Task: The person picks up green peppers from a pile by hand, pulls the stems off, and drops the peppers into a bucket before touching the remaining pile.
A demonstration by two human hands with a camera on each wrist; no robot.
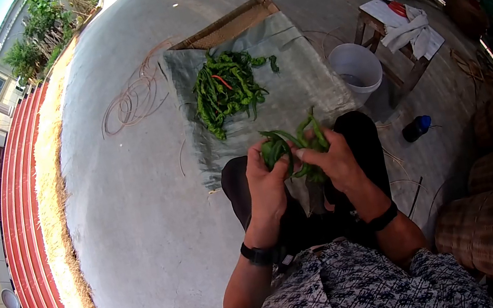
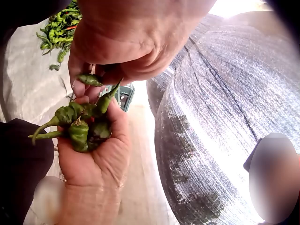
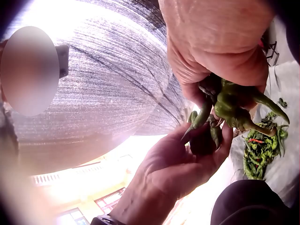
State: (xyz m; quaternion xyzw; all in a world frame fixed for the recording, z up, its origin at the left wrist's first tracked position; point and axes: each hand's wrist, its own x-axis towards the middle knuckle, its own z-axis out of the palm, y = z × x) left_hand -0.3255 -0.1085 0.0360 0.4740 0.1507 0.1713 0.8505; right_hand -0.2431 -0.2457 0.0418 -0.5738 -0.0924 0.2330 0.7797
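Both hands meet above the lap, each with green peppers. In the head view the left hand [image 1: 267, 183] curls round a few peppers [image 1: 273, 149], and the right hand [image 1: 335, 161] grips several more [image 1: 311, 136]. The left wrist view has the right hand [image 2: 96, 164] below, its fingers round wrinkled green peppers [image 2: 78, 131]; above it the left hand [image 2: 126, 37] holds a small pepper [image 2: 90, 79]. Peppers [image 3: 227, 103] stick out from the right hand [image 3: 215, 42] in the right wrist view, over the cupped left hand [image 3: 173, 164].
Ahead lies a sheet-lined cardboard tray [image 1: 290, 47] with a pepper pile [image 1: 226, 91], one of them red. To its right stand a white bucket [image 1: 356, 67] and a wooden stool [image 1: 403, 70] with gloves [image 1: 410, 33]. Wicker baskets [image 1: 487, 230] stand at the lower right.
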